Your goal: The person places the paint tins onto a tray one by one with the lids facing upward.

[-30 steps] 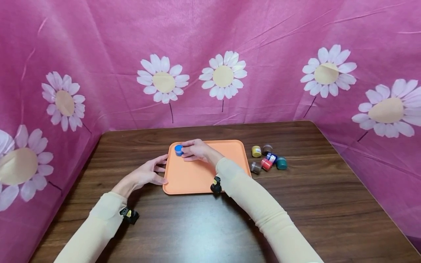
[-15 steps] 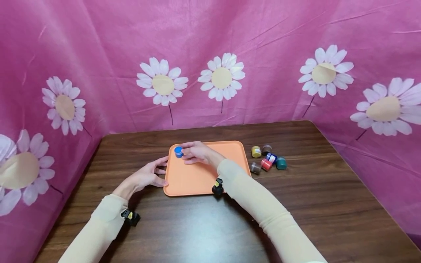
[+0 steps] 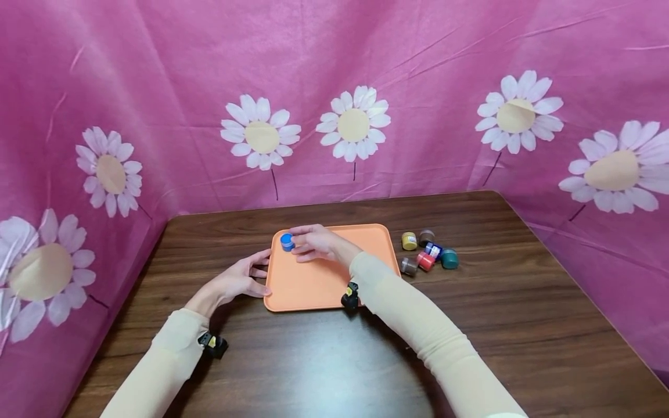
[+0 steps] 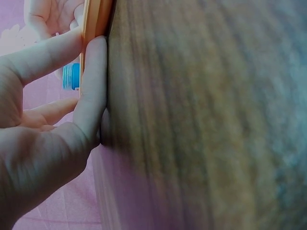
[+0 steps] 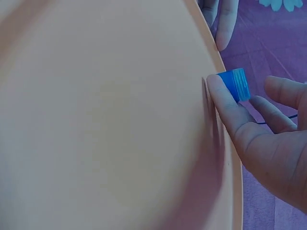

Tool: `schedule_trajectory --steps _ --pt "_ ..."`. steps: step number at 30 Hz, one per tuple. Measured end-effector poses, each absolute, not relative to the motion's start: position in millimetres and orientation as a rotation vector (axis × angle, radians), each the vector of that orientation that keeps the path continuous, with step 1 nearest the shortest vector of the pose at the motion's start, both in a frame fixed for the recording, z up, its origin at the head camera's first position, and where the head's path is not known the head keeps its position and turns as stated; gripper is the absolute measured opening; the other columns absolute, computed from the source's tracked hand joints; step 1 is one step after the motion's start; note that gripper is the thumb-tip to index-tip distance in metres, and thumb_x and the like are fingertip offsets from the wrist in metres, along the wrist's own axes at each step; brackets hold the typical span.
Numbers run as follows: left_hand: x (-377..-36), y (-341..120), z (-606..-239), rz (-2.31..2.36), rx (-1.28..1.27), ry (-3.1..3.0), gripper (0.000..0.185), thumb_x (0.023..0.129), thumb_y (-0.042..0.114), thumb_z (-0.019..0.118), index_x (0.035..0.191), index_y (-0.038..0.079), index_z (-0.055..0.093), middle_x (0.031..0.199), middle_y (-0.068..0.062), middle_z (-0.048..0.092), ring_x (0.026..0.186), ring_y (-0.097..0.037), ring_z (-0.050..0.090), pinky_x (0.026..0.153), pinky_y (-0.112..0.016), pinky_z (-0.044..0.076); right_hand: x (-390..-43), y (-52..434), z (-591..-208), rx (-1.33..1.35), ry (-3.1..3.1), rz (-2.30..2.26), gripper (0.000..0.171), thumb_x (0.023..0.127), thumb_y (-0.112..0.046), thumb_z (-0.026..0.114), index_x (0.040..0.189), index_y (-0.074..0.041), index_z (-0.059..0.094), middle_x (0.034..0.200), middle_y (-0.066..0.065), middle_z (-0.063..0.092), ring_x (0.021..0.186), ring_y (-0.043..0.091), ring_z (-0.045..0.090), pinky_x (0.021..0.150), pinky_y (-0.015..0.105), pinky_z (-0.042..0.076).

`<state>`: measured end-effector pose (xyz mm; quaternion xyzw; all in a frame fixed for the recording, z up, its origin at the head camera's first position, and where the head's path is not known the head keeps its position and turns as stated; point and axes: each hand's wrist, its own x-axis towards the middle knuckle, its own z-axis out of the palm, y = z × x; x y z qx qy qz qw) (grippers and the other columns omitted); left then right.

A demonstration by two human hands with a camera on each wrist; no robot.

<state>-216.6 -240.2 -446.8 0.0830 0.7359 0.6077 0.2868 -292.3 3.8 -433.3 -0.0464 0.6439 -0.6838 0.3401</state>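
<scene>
A small blue paint jar (image 3: 287, 242) stands upright near the far left corner of the orange tray (image 3: 308, 290). My right hand (image 3: 317, 242) is at the jar's right side, its fingers extended and loosely spread. In the right wrist view, the thumb (image 5: 225, 103) reaches to the jar (image 5: 235, 85); whether it touches is unclear. My left hand (image 3: 241, 277) rests at the tray's left edge, thumb at the near corner and other fingers farther back. The left wrist view shows the left hand's thumb (image 4: 93, 81) along the tray rim (image 4: 93, 21), with the jar (image 4: 71, 76) beyond.
Right of the tray several more paint jars lie or stand in a cluster: yellow (image 3: 409, 241), red (image 3: 425, 261), green (image 3: 449, 259), dark blue and brown ones. The wooden table (image 3: 522, 302) ends at a pink flowered cloth (image 3: 418, 145) behind and on both sides.
The head view has shifted slightly. Both hands keep nearly the same places, and the blue paint jar stays at the tray's far left corner.
</scene>
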Motion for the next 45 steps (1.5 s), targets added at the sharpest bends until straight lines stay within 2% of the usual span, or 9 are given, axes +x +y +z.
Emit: schedule_trajectory --steps 10,16,20,24,29,34,39,45 --pt "-215.2 -237.3 -449.6 1.627 0.206 1.947 0.104 0.08 -0.017 0.074 0.162 0.002 0.013 0.153 -0.028 0.026 0.12 -0.037 0.051 0.085 -0.044 0.059 -283.7 20.7 -423.2 -0.174 1.715 -1.726 0.046 0.103 -0.008 0.057 0.148 -0.004 0.05 0.14 0.024 0.056 0.126 0.04 0.056 0.095 0.05 0.055" --pt "-215.6 -239.4 -450.5 1.631 0.2 1.947 0.105 0.08 -0.017 0.075 0.162 0.004 0.012 0.154 -0.027 0.024 0.121 -0.037 0.05 0.086 -0.044 0.059 -275.4 34.6 -408.8 -0.261 1.72 -1.665 0.048 0.104 -0.011 0.056 0.15 0.001 0.046 0.15 0.025 0.046 0.13 0.044 0.052 0.101 0.056 0.049" --pt "-214.6 -242.4 -448.6 1.651 0.186 1.953 0.107 0.078 -0.019 0.074 0.162 0.005 0.012 0.152 -0.027 0.024 0.121 -0.037 0.049 0.084 -0.044 0.06 -269.7 45.1 -396.3 -0.364 1.697 -1.646 0.048 0.105 -0.008 0.053 0.15 0.004 0.043 0.155 0.024 0.04 0.134 0.046 0.047 0.105 0.054 0.046" --pt "-213.6 -243.0 -448.5 1.663 0.185 1.94 0.108 0.078 -0.019 0.074 0.163 0.005 0.012 0.152 -0.027 0.023 0.121 -0.037 0.049 0.085 -0.045 0.06 -260.9 62.4 -385.7 -0.424 1.684 -1.634 0.045 0.105 -0.006 0.053 0.148 0.004 0.047 0.155 0.024 0.04 0.138 0.046 0.042 0.106 0.051 0.046" --pt "-212.6 -242.6 -450.7 1.666 0.187 1.922 0.108 0.079 -0.019 0.074 0.163 0.006 0.011 0.153 -0.027 0.022 0.122 -0.037 0.049 0.086 -0.045 0.059 -250.3 90.8 -381.8 -0.461 1.655 -1.627 0.044 0.105 -0.005 0.051 0.148 0.003 0.047 0.154 0.024 0.041 0.14 0.045 0.038 0.107 0.056 0.043" --pt "-212.5 -242.1 -450.6 1.67 0.197 1.925 0.107 0.079 -0.019 0.073 0.163 0.005 0.011 0.152 -0.027 0.022 0.121 -0.037 0.049 0.085 -0.044 0.059 -241.1 124.8 -381.1 -0.469 1.646 -1.677 0.044 0.104 -0.009 0.055 0.146 0.003 0.05 0.146 0.021 0.052 0.138 0.048 0.04 0.107 0.059 0.042" --pt "-213.5 -240.3 -448.6 1.658 0.209 1.935 0.108 0.078 -0.019 0.074 0.163 0.005 0.012 0.152 -0.027 0.022 0.12 -0.036 0.05 0.085 -0.045 0.06 -230.7 163.3 -377.0 -0.515 1.65 -1.697 0.048 0.104 -0.014 0.057 0.147 0.006 0.046 0.143 0.02 0.055 0.135 0.051 0.041 0.107 0.059 0.042" --pt "-214.5 -238.8 -445.5 1.642 0.214 1.95 0.107 0.078 -0.018 0.075 0.162 0.005 0.012 0.152 -0.028 0.023 0.121 -0.037 0.049 0.084 -0.044 0.06 -220.5 205.7 -374.6 -0.545 1.662 -1.728 0.046 0.106 -0.015 0.055 0.148 0.003 0.046 0.14 0.017 0.059 0.125 0.037 0.058 0.106 0.056 0.045"
